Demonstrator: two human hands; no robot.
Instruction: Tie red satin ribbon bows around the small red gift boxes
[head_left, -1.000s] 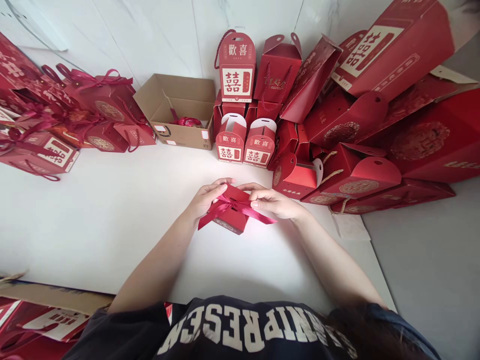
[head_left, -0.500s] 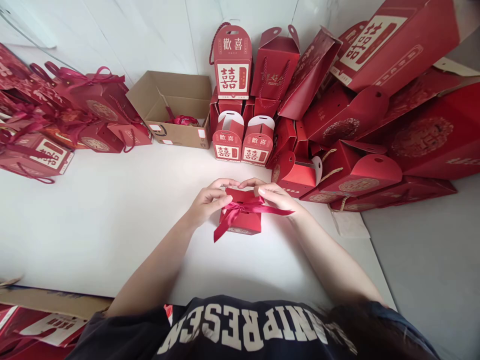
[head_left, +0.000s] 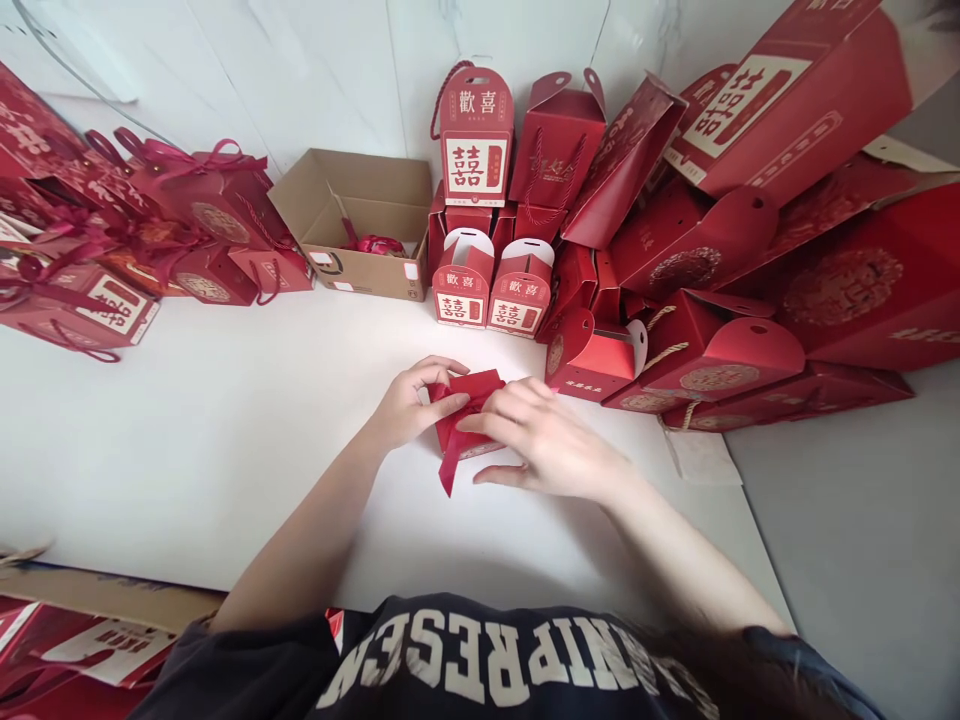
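Note:
A small red gift box (head_left: 478, 382) stands on the white table in front of me, with a dark pink ribbon (head_left: 451, 468) tied across its top. My left hand (head_left: 415, 402) grips the box's left side, its thumb pressing near the ribbon's knot and its fingers round the back. Over the box's right and front reaches my right hand (head_left: 551, 438), thumb apart from the fingers, fingertips close to the ribbon. That hand hides much of the ribbon and the right side of the box. One ribbon tail hangs down at the front left.
Stacked red gift boxes (head_left: 724, 350) fill the right side, and smaller printed boxes (head_left: 460, 297) stand at the back. An open cardboard carton (head_left: 367, 281) holds something pink. Ribboned red boxes (head_left: 217, 215) crowd the back left. A carton with red packaging (head_left: 112, 600) sits at the lower left.
My right hand has moved from the box's back right corner to its front, over the ribbon. The box has turned slightly. My left hand stays on its left side.

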